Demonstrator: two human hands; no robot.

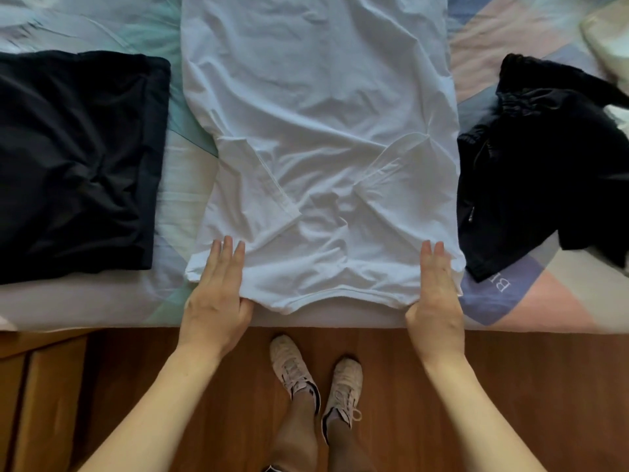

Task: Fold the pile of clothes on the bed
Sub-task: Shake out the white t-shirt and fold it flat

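Note:
A white T-shirt (316, 124) lies flat on the bed (503, 301), running away from me, with both sleeves folded in over its middle. My left hand (218, 284) rests on its near left corner, fingers flat on top and thumb tucked under the edge. My right hand (437, 291) holds the near right corner the same way. A folded dark garment (78, 158) lies to the left of the shirt. To the right sits a crumpled heap of dark clothes (544, 158).
The bed's near edge runs across the view just below my hands. Below it are the wooden floor (510, 386) and my feet in pale sneakers (316, 379). A wooden cabinet (37, 386) stands at the lower left. A pale pillow (609, 39) lies at the far right.

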